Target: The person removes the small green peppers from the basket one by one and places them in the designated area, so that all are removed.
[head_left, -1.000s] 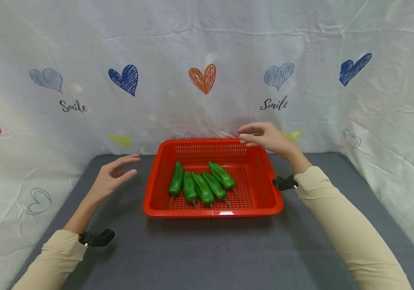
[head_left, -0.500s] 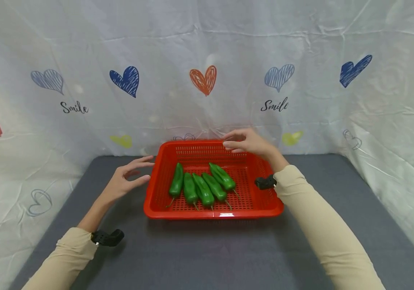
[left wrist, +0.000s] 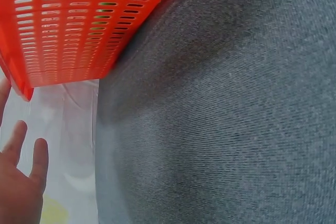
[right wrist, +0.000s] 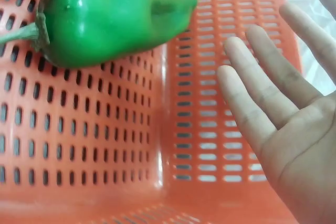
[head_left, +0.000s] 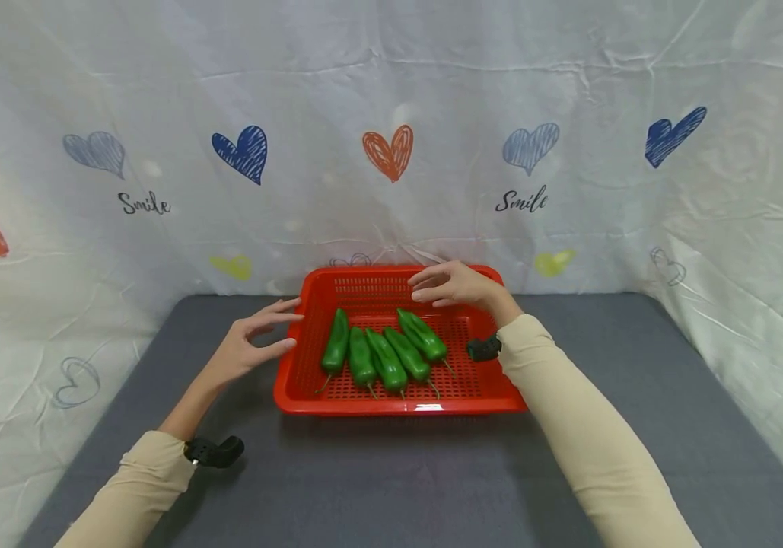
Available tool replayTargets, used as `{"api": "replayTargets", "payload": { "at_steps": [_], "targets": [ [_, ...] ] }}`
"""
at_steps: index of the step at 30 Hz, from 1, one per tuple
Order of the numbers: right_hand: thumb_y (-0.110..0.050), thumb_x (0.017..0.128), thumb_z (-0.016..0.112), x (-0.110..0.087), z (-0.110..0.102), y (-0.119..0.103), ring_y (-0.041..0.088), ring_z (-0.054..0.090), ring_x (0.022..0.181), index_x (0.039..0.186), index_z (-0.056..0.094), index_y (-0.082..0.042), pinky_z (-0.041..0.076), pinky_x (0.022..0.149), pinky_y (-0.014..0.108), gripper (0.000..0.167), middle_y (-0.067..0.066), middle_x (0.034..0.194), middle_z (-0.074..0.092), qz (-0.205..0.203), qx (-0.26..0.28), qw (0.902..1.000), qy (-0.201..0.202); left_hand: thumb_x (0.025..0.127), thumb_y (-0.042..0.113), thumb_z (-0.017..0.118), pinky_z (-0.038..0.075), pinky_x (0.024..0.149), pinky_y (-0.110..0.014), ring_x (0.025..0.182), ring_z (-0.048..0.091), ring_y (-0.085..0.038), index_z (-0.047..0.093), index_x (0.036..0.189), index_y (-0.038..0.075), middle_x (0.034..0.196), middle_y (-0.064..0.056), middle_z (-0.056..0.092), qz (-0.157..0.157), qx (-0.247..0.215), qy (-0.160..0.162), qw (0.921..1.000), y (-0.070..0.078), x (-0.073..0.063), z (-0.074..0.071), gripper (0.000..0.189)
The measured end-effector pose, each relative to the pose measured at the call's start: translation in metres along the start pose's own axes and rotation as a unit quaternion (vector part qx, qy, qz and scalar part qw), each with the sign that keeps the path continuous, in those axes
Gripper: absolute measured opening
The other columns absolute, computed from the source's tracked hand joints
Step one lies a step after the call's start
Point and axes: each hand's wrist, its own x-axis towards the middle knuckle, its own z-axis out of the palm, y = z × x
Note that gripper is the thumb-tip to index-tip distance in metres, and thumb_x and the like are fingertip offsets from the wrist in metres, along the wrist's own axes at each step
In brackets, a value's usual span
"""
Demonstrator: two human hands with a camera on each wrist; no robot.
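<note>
Five glossy green peppers (head_left: pixel 386 361) lie roughly side by side in a red rectangular basket of slotted plastic (head_left: pixel 370 406), their tips toward its far wall and their thin stems toward its near rim. From my remote seat I see the basket resting on a dark grey, fabric-topped table (head_left: pixel 391 479), in front of a white cloth backdrop (head_left: pixel 309 99) printed with blue, orange and yellow hearts and the word "Smile".

At the basket's left side, a person's bare left hand (head_left: pixel 247 346) is spread, the thumb well apart from long, nearly straight fingers, with nothing in its hold. The fingertips reach the rim, though my left wrist feed cuts off much of the hand and I cannot tell whether they touch the plastic.

Above the basket's right half, toward the far wall, hovers the bare right hand (head_left: pixel 456 285), its fingers loosely extended and parted, its grasp empty. My right wrist feed shows a gap between those fingers and the nearest pepper, whose tip points toward the slotted wall.

Beige sleeves (head_left: pixel 590 434) cover both forearms, and I count one black wrist-worn device (head_left: pixel 214 453) just beside each cuff
</note>
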Motion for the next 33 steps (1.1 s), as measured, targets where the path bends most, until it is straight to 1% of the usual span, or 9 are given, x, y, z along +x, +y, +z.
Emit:
{"api": "replayTargets", "payload": {
  "at_steps": [4, 10, 15, 20, 27, 33],
  "targets": [
    [-0.015, 0.097, 0.072, 0.007, 0.006, 0.004, 0.029, 0.058, 0.123, 0.139, 0.059, 0.003, 0.045, 0.101, 0.052, 0.048, 0.019, 0.140, 0.057, 0.005, -0.002, 1.0000, -0.001, 0.091, -0.001, 0.073, 0.028, 0.101, -0.073, 0.148, 0.025, -0.027, 0.067, 0.133, 0.005, 0.152, -0.013, 0.048, 0.000, 0.000, 0.003, 1.0000, 0.000, -0.001, 0.002, 0.043],
    [-0.016, 0.096, 0.074, 0.011, 0.011, 0.008, 0.028, 0.060, 0.119, 0.139, 0.059, 0.002, 0.044, 0.101, 0.052, 0.049, 0.019, 0.138, 0.059, 0.013, 0.004, 0.9999, -0.001, 0.089, -0.003, 0.075, 0.030, 0.101, -0.072, 0.147, 0.027, -0.028, 0.068, 0.131, 0.004, 0.152, -0.013, 0.048, 0.003, 0.000, 0.008, 1.0000, -0.001, 0.000, 0.005, 0.043],
    [-0.013, 0.096, 0.074, 0.011, 0.013, 0.011, 0.028, 0.060, 0.120, 0.140, 0.058, 0.002, 0.043, 0.102, 0.053, 0.050, 0.020, 0.137, 0.060, 0.017, 0.019, 0.9997, 0.000, 0.089, -0.002, 0.075, 0.031, 0.099, -0.072, 0.145, 0.031, -0.031, 0.069, 0.130, 0.004, 0.152, -0.012, 0.047, 0.008, 0.002, 0.008, 0.9999, -0.002, 0.000, 0.007, 0.042],
    [-0.013, 0.096, 0.074, 0.010, 0.014, 0.016, 0.028, 0.059, 0.121, 0.141, 0.058, 0.002, 0.042, 0.103, 0.052, 0.050, 0.019, 0.138, 0.059, 0.019, 0.035, 0.9992, 0.011, 0.090, -0.002, 0.075, 0.030, 0.099, -0.074, 0.142, 0.034, -0.032, 0.069, 0.131, 0.005, 0.154, -0.010, 0.045, 0.010, 0.001, 0.006, 0.9999, -0.004, -0.001, 0.010, 0.042],
    [-0.015, 0.094, 0.076, 0.006, 0.014, 0.021, 0.027, 0.058, 0.123, 0.139, 0.061, -0.001, 0.042, 0.104, 0.052, 0.049, 0.010, 0.136, 0.062, 0.034, 0.046, 0.9978, 0.033, 0.090, 0.000, 0.075, 0.030, 0.100, -0.072, 0.142, 0.034, -0.027, 0.069, 0.131, 0.007, 0.156, -0.005, 0.044, 0.003, 0.005, 0.004, 1.0000, -0.007, -0.002, 0.011, 0.042],
    [-0.014, 0.093, 0.077, 0.005, 0.015, 0.024, 0.026, 0.060, 0.121, 0.139, 0.061, -0.002, 0.044, 0.103, 0.049, 0.050, 0.013, 0.137, 0.061, 0.049, 0.067, 0.9959, 0.038, 0.091, 0.001, 0.074, 0.029, 0.100, -0.073, 0.143, 0.033, -0.026, 0.068, 0.133, 0.006, 0.157, -0.005, 0.041, 0.000, 0.005, -0.003, 1.0000, -0.008, -0.002, 0.012, 0.042]
  ]
}}
